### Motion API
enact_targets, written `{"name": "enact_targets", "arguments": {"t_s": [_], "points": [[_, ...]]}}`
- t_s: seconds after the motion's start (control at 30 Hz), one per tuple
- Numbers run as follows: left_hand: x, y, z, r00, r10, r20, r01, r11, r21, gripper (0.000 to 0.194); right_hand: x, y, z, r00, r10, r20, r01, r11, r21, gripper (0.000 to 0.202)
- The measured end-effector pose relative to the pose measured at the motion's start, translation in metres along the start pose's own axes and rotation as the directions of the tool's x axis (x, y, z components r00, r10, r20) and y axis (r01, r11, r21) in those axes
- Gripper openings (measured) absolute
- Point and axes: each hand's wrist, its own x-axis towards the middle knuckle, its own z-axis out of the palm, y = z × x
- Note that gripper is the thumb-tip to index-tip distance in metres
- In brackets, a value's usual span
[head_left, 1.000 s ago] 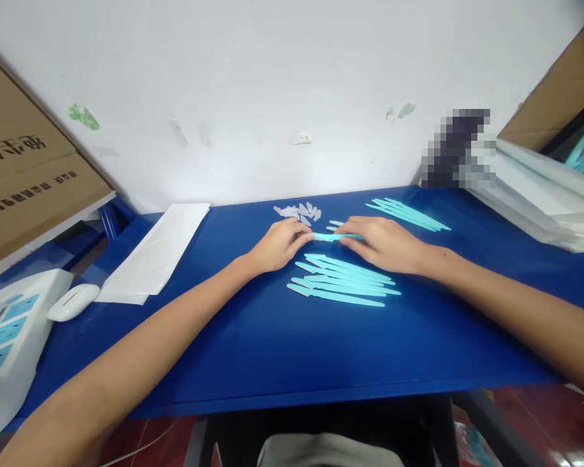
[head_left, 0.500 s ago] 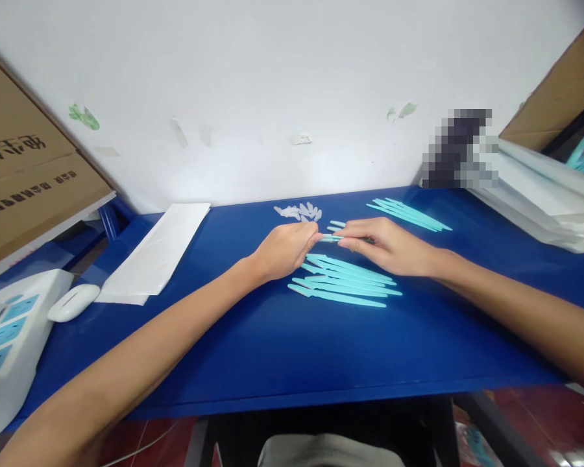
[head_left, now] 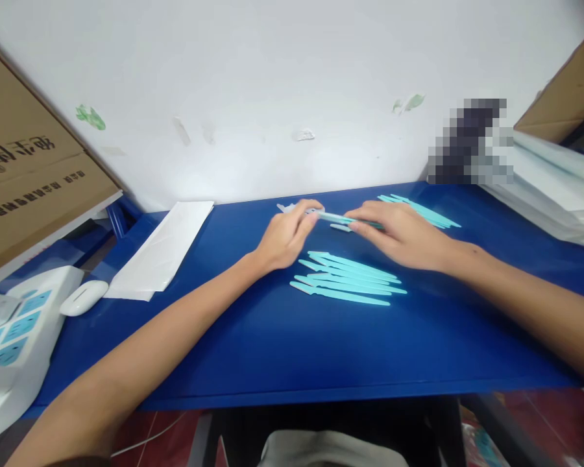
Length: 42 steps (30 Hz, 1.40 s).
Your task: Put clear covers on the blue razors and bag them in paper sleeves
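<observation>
Between my two hands is a slim turquoise razor (head_left: pixel 338 219), lying nearly level above the blue table. My left hand (head_left: pixel 288 232) pinches its left end, and my right hand (head_left: pixel 394 233) grips its right part. Nearer to me, several turquoise razors (head_left: pixel 350 279) lie in a loose row. Another group of turquoise razors (head_left: pixel 431 214) rests behind my right hand. Small translucent caps (head_left: pixel 286 208) are partly hidden behind my left hand. A short pale piece (head_left: pixel 340 227) lies just under the held razor.
White flat bags (head_left: pixel 163 250) lie at the left, beside a white mouse-like object (head_left: pixel 84 298) and a white power strip (head_left: pixel 19 331). A cardboard box (head_left: pixel 34 149) stands far left. White plastic packaging (head_left: pixel 555 188) is piled at the right.
My left hand has moved slightly up and its fingers are more extended. More of the held razor shows between my hands, and the view has shifted a little.
</observation>
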Motion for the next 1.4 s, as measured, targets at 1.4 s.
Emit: {"name": "enact_targets", "arguments": {"t_s": [1.4], "points": [[0.006, -0.041, -0.010, 0.884, 0.177, 0.432, -0.357, 0.853, 0.380, 0.040, -0.006, -0.011, 0.004, 0.939, -0.068, 0.338, 0.070, 0.998, 0.006, 0.032]]}}
